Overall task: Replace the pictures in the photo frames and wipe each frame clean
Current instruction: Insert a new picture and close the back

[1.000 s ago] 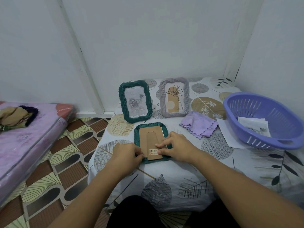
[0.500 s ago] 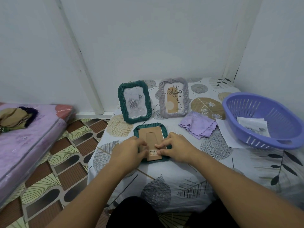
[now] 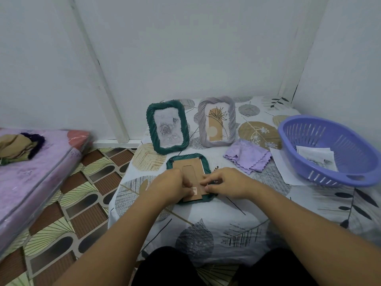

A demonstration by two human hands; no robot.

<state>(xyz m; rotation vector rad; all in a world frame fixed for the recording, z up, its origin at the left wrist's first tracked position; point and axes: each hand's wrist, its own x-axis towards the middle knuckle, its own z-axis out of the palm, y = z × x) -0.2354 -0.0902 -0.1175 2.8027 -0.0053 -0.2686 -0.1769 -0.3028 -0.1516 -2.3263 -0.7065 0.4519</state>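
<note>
- Frame, green and face down [image 3: 188,161], lies flat on the leaf-print cloth [image 3: 206,228] near the table's front edge, just in front of the two standing frames; its brown cardboard backing [image 3: 192,174] faces up, with a narrow stand strip running down the middle and a small barcode sticker [image 3: 194,190] near the lower end.
- Left hand [image 3: 169,187] rests on the left side of the backing, fingers curled down onto the cardboard beside the sticker; whether they pinch anything or only press cannot be told.
- Right hand [image 3: 228,182] sits at the frame's right edge, with fingertips [image 3: 206,183] bent onto the backing and the rim; the exact grip is hidden by the knuckles, so it cannot be told either.
- Standing just behind, a second green frame [image 3: 167,127] leans upright with a grey rose print showing.
- Beside it to the right stands a grey twisted-rim frame [image 3: 216,121] holding a tan and black plant drawing.
- A folded lilac cloth [image 3: 247,156] lies right of the flat frame, near the grey one.
- Farther right, a purple slotted basket [image 3: 321,141] holds a printed sheet [image 3: 316,158], and its near side rests on a white paper [image 3: 282,166].
- Off the table to the left, a pink mattress [image 3: 31,172] carries a bundle of tan and dark fabric [image 3: 18,146], above a patterned floor [image 3: 78,203].
</note>
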